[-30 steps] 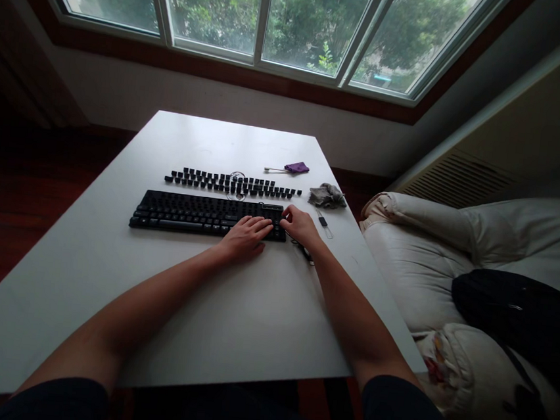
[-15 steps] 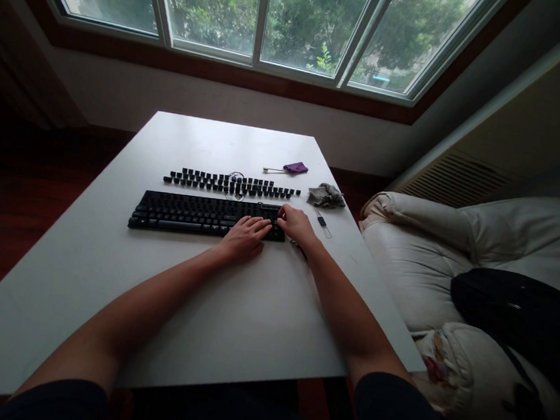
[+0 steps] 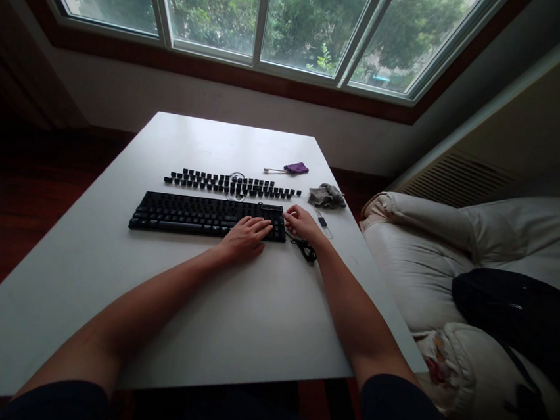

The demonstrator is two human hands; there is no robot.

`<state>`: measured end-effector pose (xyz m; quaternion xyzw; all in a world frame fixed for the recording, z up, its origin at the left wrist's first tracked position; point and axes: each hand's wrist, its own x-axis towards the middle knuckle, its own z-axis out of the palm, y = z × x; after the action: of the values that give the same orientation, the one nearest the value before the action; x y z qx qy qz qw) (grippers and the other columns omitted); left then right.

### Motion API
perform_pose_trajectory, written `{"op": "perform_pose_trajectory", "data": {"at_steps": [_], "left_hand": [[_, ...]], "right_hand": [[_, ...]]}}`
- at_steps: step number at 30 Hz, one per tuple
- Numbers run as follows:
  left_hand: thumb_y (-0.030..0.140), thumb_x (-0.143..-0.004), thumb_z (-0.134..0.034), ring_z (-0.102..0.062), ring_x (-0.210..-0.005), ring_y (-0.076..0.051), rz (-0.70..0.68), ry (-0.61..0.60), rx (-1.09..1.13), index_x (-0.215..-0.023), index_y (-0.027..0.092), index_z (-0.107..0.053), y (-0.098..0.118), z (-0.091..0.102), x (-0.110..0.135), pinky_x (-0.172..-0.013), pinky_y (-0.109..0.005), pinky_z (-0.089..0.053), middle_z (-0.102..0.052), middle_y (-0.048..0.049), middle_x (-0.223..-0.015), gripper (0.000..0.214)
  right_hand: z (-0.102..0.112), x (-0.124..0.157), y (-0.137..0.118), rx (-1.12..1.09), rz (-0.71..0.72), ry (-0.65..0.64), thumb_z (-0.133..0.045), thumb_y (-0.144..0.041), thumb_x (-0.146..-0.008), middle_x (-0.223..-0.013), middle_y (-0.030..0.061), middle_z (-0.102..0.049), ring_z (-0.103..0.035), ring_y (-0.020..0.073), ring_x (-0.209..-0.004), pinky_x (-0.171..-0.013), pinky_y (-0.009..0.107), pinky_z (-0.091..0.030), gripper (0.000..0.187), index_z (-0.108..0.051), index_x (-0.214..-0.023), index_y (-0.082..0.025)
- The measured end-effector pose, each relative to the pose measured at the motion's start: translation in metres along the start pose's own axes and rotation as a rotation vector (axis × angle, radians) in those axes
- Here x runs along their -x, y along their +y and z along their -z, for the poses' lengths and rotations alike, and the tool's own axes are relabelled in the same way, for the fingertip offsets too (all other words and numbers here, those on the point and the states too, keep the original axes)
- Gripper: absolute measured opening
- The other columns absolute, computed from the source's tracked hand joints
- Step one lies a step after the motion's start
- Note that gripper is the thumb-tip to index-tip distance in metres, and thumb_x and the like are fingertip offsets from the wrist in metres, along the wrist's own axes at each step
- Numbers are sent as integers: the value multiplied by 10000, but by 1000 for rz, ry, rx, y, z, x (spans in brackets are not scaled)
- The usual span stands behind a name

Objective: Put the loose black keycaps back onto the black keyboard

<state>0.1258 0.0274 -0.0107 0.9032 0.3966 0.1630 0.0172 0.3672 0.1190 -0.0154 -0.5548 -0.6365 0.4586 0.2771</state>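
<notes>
Resting on the keyboard (image 3: 180,214) on the table (image 3: 219,323), the left hand (image 3: 243,237) has fingers slightly spread, while the right hand (image 3: 303,224) curls by the keyboard's edge, and whether it pinches anything I cannot tell.

The computer keyboard (image 3: 185,215) looked to be black, mostly matt plastic, as did the loose keycaps (image 3: 228,179) beyond it. Under the keyboard, the white table (image 3: 198,334) had a smooth surface with a soft sheen. Right of the keyboard lay a rough, crumpled grey cloth (image 3: 327,196); farther right, the sofa (image 3: 405,252) showed creased, leather-like upholstery.
</notes>
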Motion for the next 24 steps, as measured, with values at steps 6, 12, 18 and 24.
{"op": "perform_pose_trajectory", "data": {"at_steps": [6,12,18,24], "left_hand": [[299,-927,-521,-415,-1424,-291,0,4,-1,-1497,178,-475,0,-1,0,-1184,-482,-311,-468,-102,-1562,585],[293,-919,-529,-413,-1424,-299,9,-4,4,-1501,194,-476,1,1,0,-1178,-496,-318,-463,-105,-1565,592],[305,-933,-515,-406,-1429,-294,5,-6,7,-1499,189,-478,1,3,0,-1181,-498,-324,-464,-104,-1565,578],[306,-936,-523,-414,-1426,-296,1,6,11,-1493,194,-486,1,2,0,-1182,-496,-318,-472,-103,-1559,569]], "right_hand": [[-4,0,-5,222,66,77,-715,-460,-810,-651,-7,-625,-573,149,-588,-540,251,-447,295,-535,-810,-226],[-4,0,-2,215,3,76,-670,-463,-834,-645,2,-638,-572,147,-569,-528,251,-442,276,-564,-801,-210],[-4,0,0,163,-7,60,-702,-472,-816,-623,-5,-628,-548,130,-502,-463,230,-404,298,-554,-804,-214],[8,7,-8,173,144,-53,-697,-454,-819,-704,-22,-641,-580,134,-580,-563,245,-460,324,-624,-1030,-219]]}}
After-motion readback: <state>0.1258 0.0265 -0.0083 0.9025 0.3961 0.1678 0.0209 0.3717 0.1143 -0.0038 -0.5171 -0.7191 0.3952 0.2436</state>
